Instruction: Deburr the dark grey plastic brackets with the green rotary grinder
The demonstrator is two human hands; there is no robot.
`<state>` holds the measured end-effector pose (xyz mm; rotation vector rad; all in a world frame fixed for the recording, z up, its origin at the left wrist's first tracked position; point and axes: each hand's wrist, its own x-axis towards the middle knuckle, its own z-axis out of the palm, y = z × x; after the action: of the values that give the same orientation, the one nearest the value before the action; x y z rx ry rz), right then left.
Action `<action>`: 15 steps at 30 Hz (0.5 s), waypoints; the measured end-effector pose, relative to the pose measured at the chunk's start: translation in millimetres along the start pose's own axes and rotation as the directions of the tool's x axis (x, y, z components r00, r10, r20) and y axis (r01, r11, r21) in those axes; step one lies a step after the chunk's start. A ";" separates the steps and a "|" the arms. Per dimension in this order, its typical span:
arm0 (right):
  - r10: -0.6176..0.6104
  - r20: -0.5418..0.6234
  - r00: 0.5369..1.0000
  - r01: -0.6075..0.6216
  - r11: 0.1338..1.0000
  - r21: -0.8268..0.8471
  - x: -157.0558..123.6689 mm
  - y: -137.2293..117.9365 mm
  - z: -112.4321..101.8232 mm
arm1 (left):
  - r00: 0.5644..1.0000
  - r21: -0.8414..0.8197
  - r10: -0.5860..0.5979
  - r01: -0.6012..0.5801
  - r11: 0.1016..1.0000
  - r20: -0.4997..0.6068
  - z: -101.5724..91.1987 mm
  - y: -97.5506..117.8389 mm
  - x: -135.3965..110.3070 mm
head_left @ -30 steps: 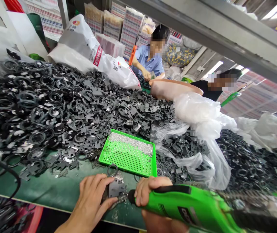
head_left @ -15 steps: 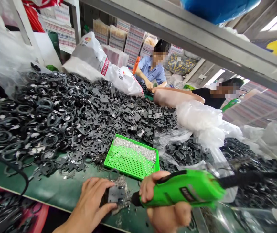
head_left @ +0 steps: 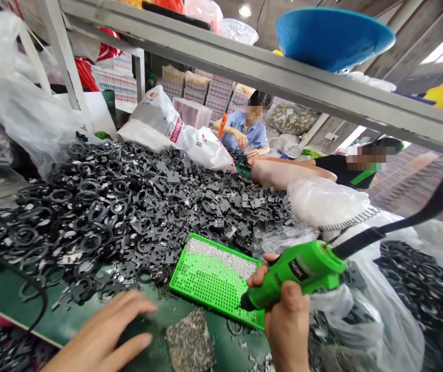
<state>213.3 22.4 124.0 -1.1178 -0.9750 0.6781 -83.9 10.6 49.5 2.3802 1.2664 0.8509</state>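
Gone from under the left hand (head_left: 101,333) is the dark plastic part, now out of sight; its fingers (head_left: 136,310) hover spread and empty over the green bench (head_left: 12,302), near a heap of grey shavings (head_left: 189,341). Past a green perforated tray (head_left: 201,284), the right hand (head_left: 287,325) clenches a green rotary tool (head_left: 294,274) around its body, apparently for steady control, its tip angled down over the tray's corner.

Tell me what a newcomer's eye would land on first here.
The heap of black rings and brackets covering the bench's left and middle grabs attention first. At bottom right, a bright green rotary tool sits in the right hand, beside a green perforated tray. A blue bowl stands on the shelf above.
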 end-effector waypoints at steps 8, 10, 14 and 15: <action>0.012 -0.034 0.999 -0.022 0.955 -0.296 25.3 9.5 -25.9 | 0.997 0.199 0.076 -0.073 0.977 -0.006 33.3 22.4 201.7; -0.008 -0.038 0.999 -0.005 0.949 -0.315 32.5 16.5 -30.2 | 0.994 0.282 0.042 -0.013 0.959 -0.098 39.1 8.7 240.9; -0.017 0.025 1.000 0.027 0.891 -0.454 42.3 11.7 -38.3 | 0.992 0.353 0.037 0.009 0.936 -0.122 37.9 -8.8 288.9; -0.006 0.049 0.999 0.029 0.874 -0.486 42.3 7.2 -42.5 | 0.992 0.352 0.040 0.005 0.936 -0.120 34.5 -8.5 291.8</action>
<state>270.2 42.8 124.4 -1.5369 -1.2353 0.4510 58.5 257.3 122.2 2.6493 1.5641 0.8502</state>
